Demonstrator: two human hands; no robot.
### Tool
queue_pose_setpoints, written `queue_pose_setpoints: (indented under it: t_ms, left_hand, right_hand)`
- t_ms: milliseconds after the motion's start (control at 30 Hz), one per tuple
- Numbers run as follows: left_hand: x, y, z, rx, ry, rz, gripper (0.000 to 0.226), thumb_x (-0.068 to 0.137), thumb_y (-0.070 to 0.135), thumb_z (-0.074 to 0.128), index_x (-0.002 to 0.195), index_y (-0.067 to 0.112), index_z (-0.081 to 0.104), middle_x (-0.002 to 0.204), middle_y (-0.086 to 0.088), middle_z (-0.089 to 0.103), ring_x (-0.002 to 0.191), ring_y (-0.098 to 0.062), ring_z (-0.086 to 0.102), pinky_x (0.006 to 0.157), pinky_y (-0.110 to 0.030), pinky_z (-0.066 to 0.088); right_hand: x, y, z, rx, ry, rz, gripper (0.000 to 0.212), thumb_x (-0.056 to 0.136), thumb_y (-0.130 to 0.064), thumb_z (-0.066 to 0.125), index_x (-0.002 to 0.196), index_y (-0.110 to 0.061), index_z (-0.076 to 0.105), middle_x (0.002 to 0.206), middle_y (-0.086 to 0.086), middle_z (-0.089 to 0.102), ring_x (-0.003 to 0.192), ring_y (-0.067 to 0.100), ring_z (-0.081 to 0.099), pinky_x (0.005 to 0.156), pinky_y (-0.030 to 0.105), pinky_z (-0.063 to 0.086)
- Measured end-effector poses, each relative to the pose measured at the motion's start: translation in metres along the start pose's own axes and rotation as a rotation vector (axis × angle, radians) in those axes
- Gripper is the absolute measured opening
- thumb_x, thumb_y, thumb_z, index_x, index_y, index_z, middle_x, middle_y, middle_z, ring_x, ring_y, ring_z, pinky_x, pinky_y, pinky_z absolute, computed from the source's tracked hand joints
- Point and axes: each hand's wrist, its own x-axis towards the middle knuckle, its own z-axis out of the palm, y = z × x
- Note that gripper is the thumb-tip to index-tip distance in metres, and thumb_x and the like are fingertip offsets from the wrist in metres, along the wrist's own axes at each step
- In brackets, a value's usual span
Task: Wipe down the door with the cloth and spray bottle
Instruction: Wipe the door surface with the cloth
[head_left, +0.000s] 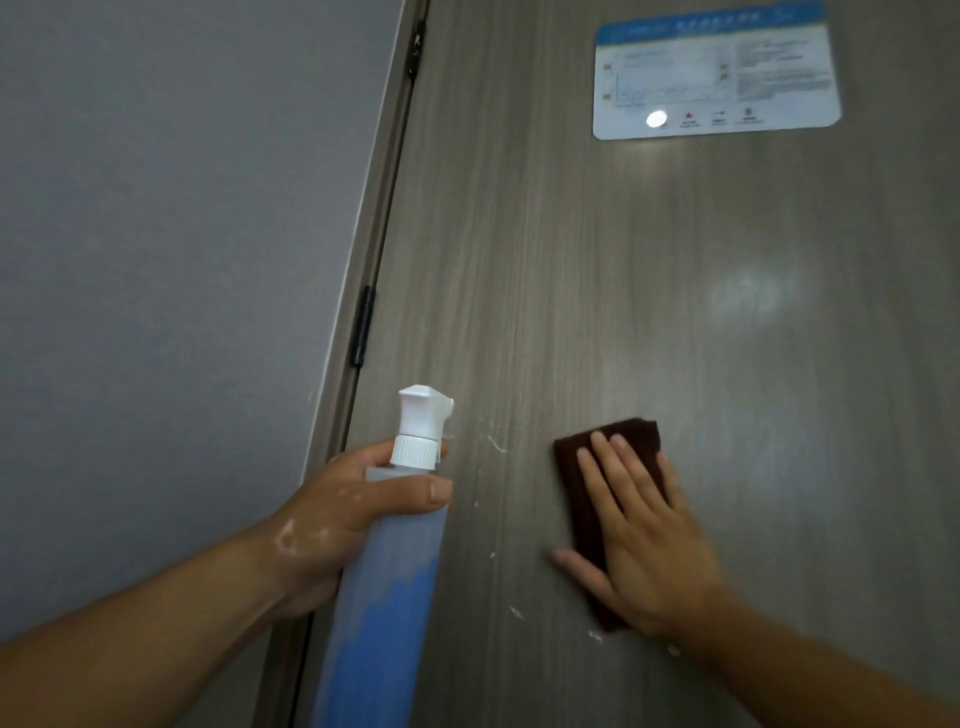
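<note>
Door (675, 338): grey-brown, patterned with fine vertical wood-grain streaks and marked by scattered white flecks (496, 441) near its lower left. Door frame (383, 197): plain taupe, with a black hinge (363, 325). Wall (156, 260): uniform grey, unpatterned. Cloth (641, 434): dark brown throughout. Spray bottle (387, 597): translucent pale body, the liquid in its lower part showing blue; nozzle (421, 415) and collar were white. Notice (717, 73): white ground under a blue header band, with a small red star mark near its lower edge.
</note>
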Motion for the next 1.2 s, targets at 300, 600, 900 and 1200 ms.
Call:
queue_pose_setpoints:
  t_ms: [300, 600, 900, 1200]
  left_hand:
    - [0.02, 0.005, -0.021, 0.002, 0.004, 0.043, 0.076, 0.046, 0.039, 0.089, 0.113, 0.014, 0.066, 0.092, -0.013, 0.068, 0.079, -0.022, 0.067, 0.07, -0.035, 0.055]
    - [0.022, 0.008, -0.038, -0.049, -0.006, 0.005, 0.074, 0.051, 0.033, 0.087, 0.119, 0.011, 0.063, 0.094, -0.015, 0.068, 0.075, -0.023, 0.066, 0.068, -0.039, 0.052]
    - [0.025, 0.006, -0.048, -0.066, 0.022, 0.002, 0.073, 0.053, 0.033, 0.083, 0.119, 0.009, 0.063, 0.092, -0.014, 0.067, 0.075, -0.022, 0.065, 0.068, -0.038, 0.052]
    - [0.02, -0.002, -0.049, -0.08, 0.012, -0.012, 0.069, 0.052, 0.034, 0.088, 0.115, 0.014, 0.067, 0.098, -0.018, 0.066, 0.079, -0.027, 0.064, 0.073, -0.043, 0.05]
  right_hand:
    - [0.142, 0.001, -0.036, 0.054, -0.047, 0.217, 0.104, 0.09, -0.087, 0.005, 0.167, -0.017, -0.002, 0.175, 0.006, -0.008, 0.16, 0.022, -0.014, 0.129, 0.055, -0.006]
    - [0.041, -0.069, 0.003, 0.056, -0.087, -0.176, 0.101, 0.095, -0.086, 0.023, 0.165, -0.013, 0.024, 0.173, 0.01, 0.018, 0.161, 0.028, 0.009, 0.126, 0.057, 0.01]
    - [0.187, -0.061, -0.026, 0.052, -0.051, 0.187, 0.101, 0.094, -0.084, 0.012, 0.168, -0.015, 0.003, 0.176, 0.007, -0.003, 0.161, 0.024, -0.009, 0.129, 0.056, -0.004]
    - [0.047, -0.121, 0.016, 0.079, -0.101, -0.225, 0.097, 0.098, -0.08, 0.029, 0.165, -0.011, 0.024, 0.173, 0.011, 0.019, 0.161, 0.028, 0.009, 0.127, 0.056, 0.005]
